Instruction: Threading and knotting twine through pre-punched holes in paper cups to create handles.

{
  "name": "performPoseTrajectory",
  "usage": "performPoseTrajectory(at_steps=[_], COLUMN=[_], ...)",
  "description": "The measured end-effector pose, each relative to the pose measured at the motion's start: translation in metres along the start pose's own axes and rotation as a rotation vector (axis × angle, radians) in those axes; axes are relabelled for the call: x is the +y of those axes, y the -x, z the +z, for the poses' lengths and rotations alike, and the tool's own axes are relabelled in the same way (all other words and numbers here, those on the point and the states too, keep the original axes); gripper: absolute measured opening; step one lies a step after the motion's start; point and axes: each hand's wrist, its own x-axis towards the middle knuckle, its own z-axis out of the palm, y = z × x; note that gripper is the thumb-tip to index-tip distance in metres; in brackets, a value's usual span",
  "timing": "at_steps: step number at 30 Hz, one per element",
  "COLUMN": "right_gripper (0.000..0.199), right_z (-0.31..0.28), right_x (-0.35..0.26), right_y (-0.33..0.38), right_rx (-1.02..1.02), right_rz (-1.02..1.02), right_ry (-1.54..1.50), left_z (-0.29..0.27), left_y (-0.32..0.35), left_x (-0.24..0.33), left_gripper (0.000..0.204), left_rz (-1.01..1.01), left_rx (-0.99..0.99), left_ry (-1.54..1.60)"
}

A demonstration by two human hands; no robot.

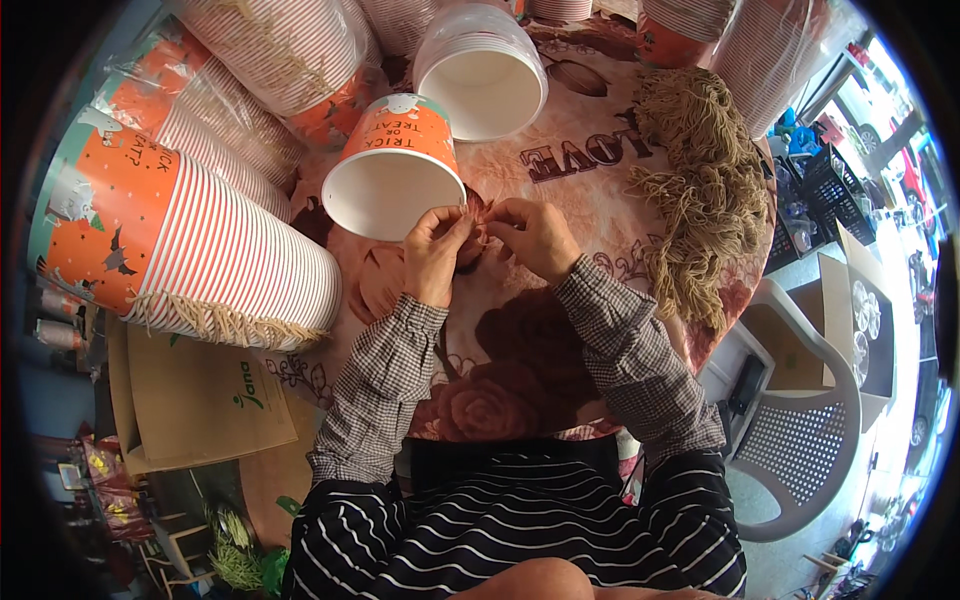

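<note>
An orange and green paper bucket (390, 195) lies tipped on the table, its white mouth toward me. Right of its rim, my left hand (438, 250) is closed in a pinch, fingertips at or just beside the rim. Facing it, my right hand (535, 238) also pinches, its fingertips close to the left ones. Anything between the fingers is too small to make out. Farther right lies a loose heap of tan cords (690, 190). At the left is a long nested stack of paper buckets (240, 250), with tan cords hanging along its near side.
Behind the tipped bucket sits a nested stack of white-mouthed buckets (485, 95). More plastic-wrapped stacks (275, 60) line the far edge. A flowered cloth (590, 270) covers the table. Cardboard (210, 410) is below left; a grey plastic chair (800, 430) stands right.
</note>
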Motion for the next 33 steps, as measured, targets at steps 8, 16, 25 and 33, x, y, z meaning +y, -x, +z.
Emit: performPoseTrajectory(at_steps=[8,16,25,33], right_gripper=[0.017,0.014,0.017,0.021], right_z=[0.0,0.0,0.002,0.008], right_x=[0.001,0.007,-0.007,0.005], right_y=[0.001,0.004,0.012,0.008], right_rx=[0.151,0.145,0.082,0.274], right_rz=[-0.198,-0.433,-0.669,-0.409], right_ry=[0.212,0.503,0.502,0.463], left_z=[0.005,0.002,0.005,-0.001], left_y=[0.003,0.003,0.009,0.006], left_x=[0.001,-0.01,-0.005,-0.003], left_gripper=[0.007,0.013,0.018,0.008], left_rz=[0.047,0.346,0.335,0.57], left_rx=[-0.088,-0.118,-0.115,-0.021], left_ry=[-0.238,-0.702,-0.872,-0.938])
